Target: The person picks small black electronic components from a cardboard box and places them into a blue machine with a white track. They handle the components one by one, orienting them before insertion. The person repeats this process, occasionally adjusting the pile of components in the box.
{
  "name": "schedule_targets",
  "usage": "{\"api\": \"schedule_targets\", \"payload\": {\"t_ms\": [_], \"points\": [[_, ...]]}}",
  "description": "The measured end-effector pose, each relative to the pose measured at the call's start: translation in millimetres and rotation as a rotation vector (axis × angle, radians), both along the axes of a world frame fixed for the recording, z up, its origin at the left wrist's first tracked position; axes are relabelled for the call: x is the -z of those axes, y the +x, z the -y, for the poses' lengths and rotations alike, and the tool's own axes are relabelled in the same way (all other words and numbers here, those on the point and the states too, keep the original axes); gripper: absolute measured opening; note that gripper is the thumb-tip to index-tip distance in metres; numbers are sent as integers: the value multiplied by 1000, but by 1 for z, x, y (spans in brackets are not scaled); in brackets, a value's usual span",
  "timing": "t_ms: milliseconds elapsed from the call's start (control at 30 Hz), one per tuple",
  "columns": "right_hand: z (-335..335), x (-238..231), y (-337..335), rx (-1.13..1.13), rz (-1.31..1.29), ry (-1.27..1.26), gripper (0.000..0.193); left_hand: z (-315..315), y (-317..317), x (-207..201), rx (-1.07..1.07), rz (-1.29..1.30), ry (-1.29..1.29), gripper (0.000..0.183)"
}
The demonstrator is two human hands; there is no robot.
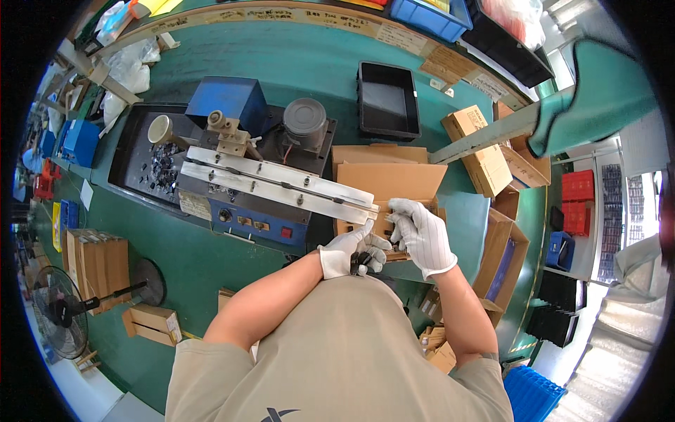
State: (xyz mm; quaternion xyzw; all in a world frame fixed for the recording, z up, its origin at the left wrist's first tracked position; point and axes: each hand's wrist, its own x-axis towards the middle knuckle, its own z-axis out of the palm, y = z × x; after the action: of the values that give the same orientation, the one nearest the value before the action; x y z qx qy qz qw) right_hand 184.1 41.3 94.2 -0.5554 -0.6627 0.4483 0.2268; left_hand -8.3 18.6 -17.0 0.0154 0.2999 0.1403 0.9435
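Note:
My left hand (355, 252), in a white glove, is just below the outer end of a long pale guide rail (281, 186). Its fingers curl round small black parts (361, 262), whose kind is too small to make out. On the right, my right hand (425, 238), gloved in white with thin stripes, is beside the same rail end. Its thumb and fingers are bent together, and whatever is between them is hidden. Under both hands stands an open cardboard box (394, 181), its inside partly covered by them. The rail runs from a blue bench machine (264, 228) with knobs and a red switch.
A black tray (130, 158) of loose black pieces and a cup (160, 130) adjoin the machine's left side. Behind the box lies another black tray (388, 98). Cartons (478, 151) stand at the right, near a slanting post (485, 130). A fan (63, 309) is at lower left.

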Motion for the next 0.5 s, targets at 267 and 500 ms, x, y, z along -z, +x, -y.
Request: {"api": "schedule_targets", "payload": {"t_ms": [267,500], "points": [[-2,1,1,-31,-61,82,27,3,-3,4,-39,27,3,69],[-11,-4,-8,-267,387,484,10,4,-4,5,-46,31,-7,68]]}}
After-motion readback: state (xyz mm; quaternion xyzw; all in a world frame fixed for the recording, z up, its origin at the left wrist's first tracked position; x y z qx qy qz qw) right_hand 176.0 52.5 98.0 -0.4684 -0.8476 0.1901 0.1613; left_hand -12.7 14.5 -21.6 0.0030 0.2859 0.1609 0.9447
